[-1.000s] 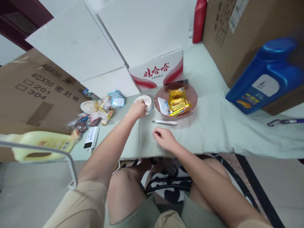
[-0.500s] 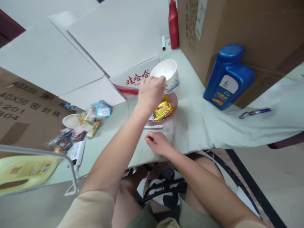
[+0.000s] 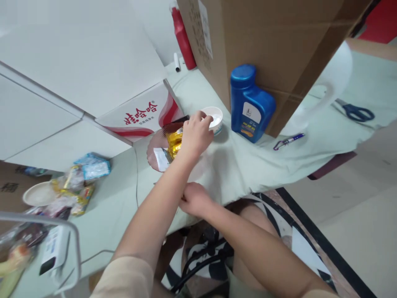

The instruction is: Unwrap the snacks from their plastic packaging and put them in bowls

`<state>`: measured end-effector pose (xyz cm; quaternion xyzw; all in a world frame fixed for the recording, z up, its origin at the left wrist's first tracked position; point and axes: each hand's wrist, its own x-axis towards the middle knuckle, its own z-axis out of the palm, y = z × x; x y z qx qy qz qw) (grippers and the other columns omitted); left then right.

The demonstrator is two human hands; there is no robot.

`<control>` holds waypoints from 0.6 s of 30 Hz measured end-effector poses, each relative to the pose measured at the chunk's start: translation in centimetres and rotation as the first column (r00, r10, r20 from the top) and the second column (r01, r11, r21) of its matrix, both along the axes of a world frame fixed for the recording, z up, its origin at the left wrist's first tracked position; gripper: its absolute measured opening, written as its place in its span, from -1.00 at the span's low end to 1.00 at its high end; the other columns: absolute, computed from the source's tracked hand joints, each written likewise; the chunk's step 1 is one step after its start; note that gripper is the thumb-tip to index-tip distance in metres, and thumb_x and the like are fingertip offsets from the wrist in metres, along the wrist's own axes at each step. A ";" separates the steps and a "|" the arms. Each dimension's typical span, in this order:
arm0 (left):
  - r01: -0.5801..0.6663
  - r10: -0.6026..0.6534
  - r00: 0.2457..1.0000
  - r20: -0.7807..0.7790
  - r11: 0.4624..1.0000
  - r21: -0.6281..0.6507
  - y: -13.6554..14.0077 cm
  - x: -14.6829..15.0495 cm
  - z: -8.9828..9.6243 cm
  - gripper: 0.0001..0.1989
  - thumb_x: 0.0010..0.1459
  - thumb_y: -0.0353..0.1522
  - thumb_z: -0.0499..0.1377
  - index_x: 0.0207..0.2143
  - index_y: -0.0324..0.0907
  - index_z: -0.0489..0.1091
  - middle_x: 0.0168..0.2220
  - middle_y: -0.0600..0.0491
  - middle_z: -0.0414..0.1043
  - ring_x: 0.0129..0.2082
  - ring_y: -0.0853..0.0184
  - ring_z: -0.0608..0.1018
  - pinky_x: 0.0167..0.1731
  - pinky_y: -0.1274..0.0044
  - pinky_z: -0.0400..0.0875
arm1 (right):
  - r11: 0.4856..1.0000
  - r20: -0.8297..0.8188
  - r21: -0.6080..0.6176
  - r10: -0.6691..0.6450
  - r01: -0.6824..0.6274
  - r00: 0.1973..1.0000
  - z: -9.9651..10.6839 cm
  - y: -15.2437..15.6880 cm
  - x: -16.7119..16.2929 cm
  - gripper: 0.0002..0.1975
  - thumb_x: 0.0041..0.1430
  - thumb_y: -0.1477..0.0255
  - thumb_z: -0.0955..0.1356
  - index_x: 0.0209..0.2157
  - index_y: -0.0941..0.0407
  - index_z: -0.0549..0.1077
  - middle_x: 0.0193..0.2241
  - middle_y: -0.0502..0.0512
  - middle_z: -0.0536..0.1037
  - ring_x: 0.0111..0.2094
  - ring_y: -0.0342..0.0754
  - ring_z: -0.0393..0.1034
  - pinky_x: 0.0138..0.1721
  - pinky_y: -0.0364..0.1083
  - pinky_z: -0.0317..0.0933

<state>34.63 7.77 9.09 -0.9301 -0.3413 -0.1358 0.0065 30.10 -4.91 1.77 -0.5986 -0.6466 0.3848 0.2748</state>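
Left hand (image 3: 197, 133): fingers pinched on the near-left rim of a white cup (image 3: 216, 117), just right of the ribbed pinkish bowl (image 3: 152, 145), the landmark here; cannot tell if the cup's base fully meets the cloth. Right hand (image 3: 196, 200) loosely curled at the near side of the bowl, fingertips hidden behind the left forearm; cannot tell if it grips anything. In the bowl: yellow packets (image 3: 174, 140), partly covered by the left hand and arm, and a white packet (image 3: 161, 159). Right of the bowl, past the cup: blue bottle (image 3: 250, 105), then pen with clip (image 3: 289, 141). Behind the bowl: red-and-white carton (image 3: 141, 112). Well left of it: heaped snack packets (image 3: 82, 176).
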 end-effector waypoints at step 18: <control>-0.023 0.144 0.965 0.217 0.877 -0.479 -10.3 -25.2 -8.5 -0.71 0.24 -0.32 0.01 -0.54 -0.14 0.34 -0.62 0.12 0.37 -0.60 0.41 0.36 -0.49 0.52 0.19 | 0.950 0.728 0.150 -0.294 0.275 0.619 -0.7 7.7 13.8 -0.66 0.22 0.29 0.24 -0.12 0.10 0.55 -0.13 0.31 0.60 -0.13 0.18 0.47 -0.18 0.04 0.30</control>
